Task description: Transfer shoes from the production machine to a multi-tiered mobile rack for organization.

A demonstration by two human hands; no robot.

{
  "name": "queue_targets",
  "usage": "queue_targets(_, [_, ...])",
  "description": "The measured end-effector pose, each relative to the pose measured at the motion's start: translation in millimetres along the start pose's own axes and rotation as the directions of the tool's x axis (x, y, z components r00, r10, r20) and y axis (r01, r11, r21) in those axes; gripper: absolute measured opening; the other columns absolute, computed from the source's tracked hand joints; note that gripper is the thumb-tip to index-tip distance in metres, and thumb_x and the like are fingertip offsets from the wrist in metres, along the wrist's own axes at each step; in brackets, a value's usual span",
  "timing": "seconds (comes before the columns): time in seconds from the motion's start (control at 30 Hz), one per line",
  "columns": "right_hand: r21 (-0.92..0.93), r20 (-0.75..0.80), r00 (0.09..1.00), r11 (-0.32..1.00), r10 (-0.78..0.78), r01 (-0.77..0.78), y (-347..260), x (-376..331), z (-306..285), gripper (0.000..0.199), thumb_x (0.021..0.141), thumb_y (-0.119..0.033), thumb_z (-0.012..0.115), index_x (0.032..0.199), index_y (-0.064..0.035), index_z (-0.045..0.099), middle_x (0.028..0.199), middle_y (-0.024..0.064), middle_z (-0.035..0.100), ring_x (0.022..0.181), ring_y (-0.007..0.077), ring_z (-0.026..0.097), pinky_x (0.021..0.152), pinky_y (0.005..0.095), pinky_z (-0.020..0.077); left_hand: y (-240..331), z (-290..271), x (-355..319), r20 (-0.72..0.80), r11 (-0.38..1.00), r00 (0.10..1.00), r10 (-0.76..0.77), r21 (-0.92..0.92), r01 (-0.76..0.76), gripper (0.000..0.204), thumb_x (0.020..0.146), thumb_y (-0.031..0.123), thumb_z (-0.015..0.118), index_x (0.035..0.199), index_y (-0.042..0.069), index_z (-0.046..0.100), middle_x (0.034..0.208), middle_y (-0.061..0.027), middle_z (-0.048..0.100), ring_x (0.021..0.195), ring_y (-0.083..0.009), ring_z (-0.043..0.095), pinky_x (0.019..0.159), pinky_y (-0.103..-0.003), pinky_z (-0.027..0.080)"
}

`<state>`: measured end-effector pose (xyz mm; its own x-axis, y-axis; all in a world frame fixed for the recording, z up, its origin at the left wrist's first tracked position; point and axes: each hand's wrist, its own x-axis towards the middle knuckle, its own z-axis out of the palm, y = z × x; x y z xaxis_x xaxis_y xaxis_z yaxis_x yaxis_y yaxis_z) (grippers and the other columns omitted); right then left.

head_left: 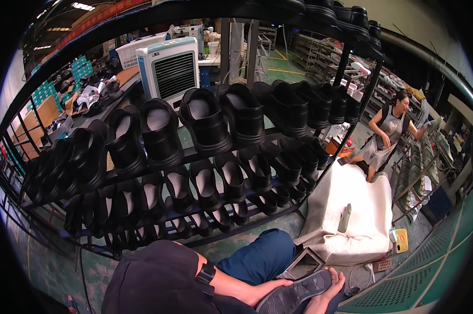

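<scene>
A black shoe (pixel 294 294) lies over my lap at the bottom, its treaded grey-black sole turned up. My left hand (pixel 270 289) is closed on its left side, with the fingers partly hidden beneath the shoe. On the other side my right hand (pixel 330 290) grips it around the far end, fingertips curling up by the edge. A dark band (pixel 206 273) circles my left forearm. Close beyond the shoe is a dark open box-like frame (pixel 305 263).
A black rack (pixel 194 157) with several rows of black shoes (pixel 204 120) stands in front. To the right, a whitish covered block (pixel 325 235) bears a grey-green sole-shaped piece (pixel 345 217). A person (pixel 393 131) sits beyond it beside another rack. An air cooler (pixel 168 68) stands behind.
</scene>
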<state>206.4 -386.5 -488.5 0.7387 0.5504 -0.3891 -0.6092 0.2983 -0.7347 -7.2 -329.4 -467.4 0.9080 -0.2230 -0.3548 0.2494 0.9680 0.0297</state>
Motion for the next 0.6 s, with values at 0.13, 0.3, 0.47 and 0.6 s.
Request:
queue_targets(0.13, [-0.085, -0.049, 0.976, 0.974, -0.214, 0.210, 5.7, 3.5, 2.9, 0.050, 0.091, -0.046, 0.049, 0.090, 0.0001, 0.068, 0.086, 0.0155, 0.069, 0.082, 0.0264, 0.067, 0.074, 0.0355, 0.0562, -4.9, 18.2, -8.0, 0.048, 0.997, 0.997, 0.060, 0.041, -0.062, 0.050, 0.096, 0.042, 0.058, 0.138, 0.016, 0.051, 0.117, -0.0072, 0.068, 0.099, -0.0187, 0.068, 0.090, -0.034, 0.053])
queue_targets(0.3, [-0.143, 0.082, 0.894, 0.883, -0.440, 0.448, 11.5, -20.3, 33.9, 0.049, 0.092, -0.044, 0.049, 0.098, 0.0012, 0.066, 0.093, 0.0163, 0.069, 0.085, 0.0255, 0.066, 0.078, 0.0335, 0.0552, -31.5, 20.6, -1.8, 0.103, 0.988, 0.988, 0.116, 0.088, -0.125, 0.054, 0.096, 0.042, 0.058, 0.143, 0.017, 0.044, 0.121, -0.0073, 0.066, 0.103, -0.0188, 0.066, 0.093, -0.034, 0.052])
queue_targets(0.47, [-0.269, 0.011, 0.972, 0.935, -0.236, 0.230, -5.5, -16.2, 16.3, 0.051, 0.101, -0.045, 0.040, 0.108, -0.0007, 0.064, 0.098, 0.0130, 0.068, 0.086, 0.0217, 0.066, 0.081, 0.0314, 0.0539, -22.4, 54.6, -33.0, 0.164, 0.964, 0.966, 0.202, 0.140, -0.225, 0.060, 0.097, 0.041, 0.058, 0.149, 0.019, 0.037, 0.126, -0.0074, 0.064, 0.107, -0.0189, 0.065, 0.096, -0.033, 0.050])
queue_targets(0.6, [-0.295, 0.197, 0.976, 0.943, -0.097, 0.153, -29.2, 14.5, 22.0, 0.049, 0.100, -0.043, 0.042, 0.111, 0.0005, 0.062, 0.101, 0.0146, 0.066, 0.087, 0.0235, 0.065, 0.078, 0.0327, 0.0536, -25.3, 75.7, -51.5, 0.226, 0.944, 0.944, 0.240, 0.173, -0.281, 0.065, 0.097, 0.041, 0.057, 0.153, 0.021, 0.032, 0.129, -0.0075, 0.062, 0.110, -0.0189, 0.064, 0.098, -0.033, 0.049])
